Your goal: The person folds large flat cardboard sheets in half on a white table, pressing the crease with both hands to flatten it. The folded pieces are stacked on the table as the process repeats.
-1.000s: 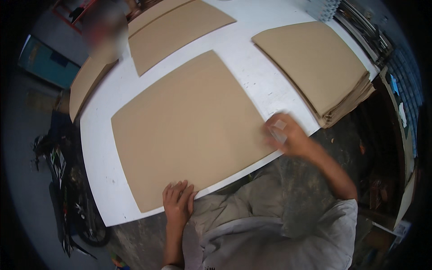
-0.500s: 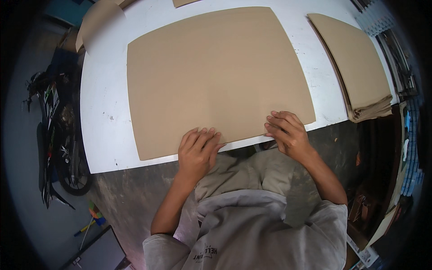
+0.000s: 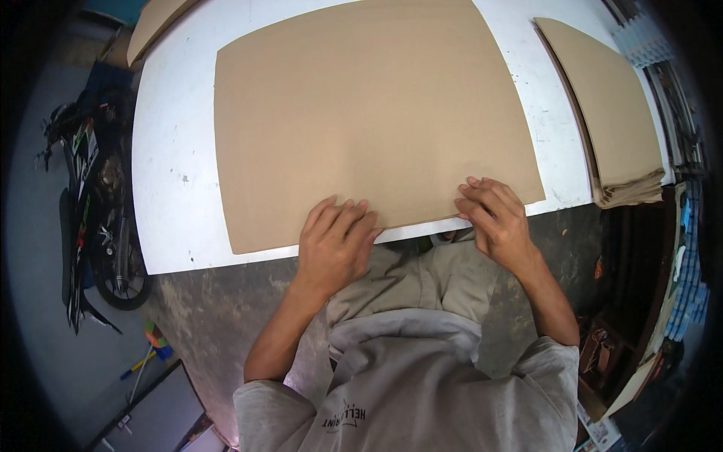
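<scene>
A large brown cardboard-like sheet [image 3: 361, 113] lies flat on the white table [image 3: 177, 203] in front of me, its near edge almost along the table's front edge. My left hand [image 3: 335, 241] holds that near edge left of centre, fingers curled on top and thumb at the rim. Farther right, my right hand [image 3: 493, 218] grips the same edge in a like way, fingertips on the upper face. How far the thumbs reach under the sheet is hidden.
A stack of brown sheets [image 3: 606, 113] stands on the table's right side. Another brown piece [image 3: 158, 26] lies at the far left corner. A motorbike [image 3: 102, 203] is parked left of the table. Dark shelving [image 3: 633, 264] stands at the right.
The view has shifted slightly. A blurred brown piece at the far left has moved out of its earlier place. Both hands stay at the sheet's near edge.
</scene>
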`<state>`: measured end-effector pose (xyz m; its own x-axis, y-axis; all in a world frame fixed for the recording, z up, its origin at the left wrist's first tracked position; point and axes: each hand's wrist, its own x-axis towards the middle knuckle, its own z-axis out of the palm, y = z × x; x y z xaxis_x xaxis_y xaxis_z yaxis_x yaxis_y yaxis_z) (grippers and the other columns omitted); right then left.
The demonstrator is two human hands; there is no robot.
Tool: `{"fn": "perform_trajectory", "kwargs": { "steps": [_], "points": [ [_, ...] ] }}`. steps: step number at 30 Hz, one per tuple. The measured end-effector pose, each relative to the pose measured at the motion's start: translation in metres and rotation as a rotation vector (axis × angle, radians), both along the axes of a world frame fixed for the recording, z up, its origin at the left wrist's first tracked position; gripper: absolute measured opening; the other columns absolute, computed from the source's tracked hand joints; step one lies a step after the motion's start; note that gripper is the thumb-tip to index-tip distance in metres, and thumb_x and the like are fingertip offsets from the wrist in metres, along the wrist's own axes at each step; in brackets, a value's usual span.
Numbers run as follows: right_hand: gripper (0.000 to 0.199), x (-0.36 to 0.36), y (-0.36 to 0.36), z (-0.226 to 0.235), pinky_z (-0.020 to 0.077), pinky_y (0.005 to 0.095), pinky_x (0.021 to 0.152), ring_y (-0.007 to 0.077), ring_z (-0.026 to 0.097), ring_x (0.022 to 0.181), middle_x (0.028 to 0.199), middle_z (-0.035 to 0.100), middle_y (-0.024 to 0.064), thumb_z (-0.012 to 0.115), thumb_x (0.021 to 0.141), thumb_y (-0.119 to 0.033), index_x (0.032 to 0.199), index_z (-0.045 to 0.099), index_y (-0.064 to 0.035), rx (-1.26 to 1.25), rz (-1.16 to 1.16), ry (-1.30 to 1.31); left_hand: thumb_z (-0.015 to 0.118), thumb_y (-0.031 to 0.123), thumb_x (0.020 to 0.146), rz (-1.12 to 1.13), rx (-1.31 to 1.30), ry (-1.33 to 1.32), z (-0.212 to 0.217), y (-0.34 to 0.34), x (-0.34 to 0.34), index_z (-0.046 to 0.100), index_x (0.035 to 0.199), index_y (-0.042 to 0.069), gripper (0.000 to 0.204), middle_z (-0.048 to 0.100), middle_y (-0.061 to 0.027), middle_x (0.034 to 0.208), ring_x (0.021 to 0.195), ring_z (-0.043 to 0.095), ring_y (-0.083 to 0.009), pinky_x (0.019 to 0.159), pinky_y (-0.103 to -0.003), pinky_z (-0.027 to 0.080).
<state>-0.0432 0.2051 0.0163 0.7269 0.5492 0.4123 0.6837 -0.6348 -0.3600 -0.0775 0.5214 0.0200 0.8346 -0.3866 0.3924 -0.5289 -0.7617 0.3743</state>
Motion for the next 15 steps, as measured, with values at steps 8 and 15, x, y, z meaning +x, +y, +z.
{"fn": "perform_trajectory", "kwargs": {
  "steps": [8, 15],
  "points": [
    [0.036, -0.005, 0.004, -0.003, 0.0584, 0.0539, 0.103, 0.0367, 0.071, 0.121, 0.119, 0.073, 0.0146, 0.074, 0.069, 0.003, 0.104, 0.074, -0.0028, -0.045, -0.049, -0.031, 0.087, 0.016, 0.083, -0.01, 0.006, -0.051, -0.004, -0.006, 0.0, 0.078, 0.105, 0.009, 0.024, 0.075, -0.0031, 0.102, 0.095, 0.069, -0.0238, 0.103, -0.051, 0.05],
    [0.019, 0.001, 0.001, 0.015, 0.0595, 0.0507, 0.099, 0.0365, 0.073, 0.117, 0.115, 0.076, 0.0141, 0.081, 0.083, -0.001, 0.101, 0.079, -0.003, 0.029, -0.048, 0.174, 0.084, 0.015, 0.083, -0.034, -0.032, -0.019, -0.002, -0.003, 0.005, 0.078, 0.098, 0.008, 0.017, 0.074, -0.0021, 0.099, 0.091, 0.066, -0.0219, 0.102, -0.048, 0.05]
  ]
}}
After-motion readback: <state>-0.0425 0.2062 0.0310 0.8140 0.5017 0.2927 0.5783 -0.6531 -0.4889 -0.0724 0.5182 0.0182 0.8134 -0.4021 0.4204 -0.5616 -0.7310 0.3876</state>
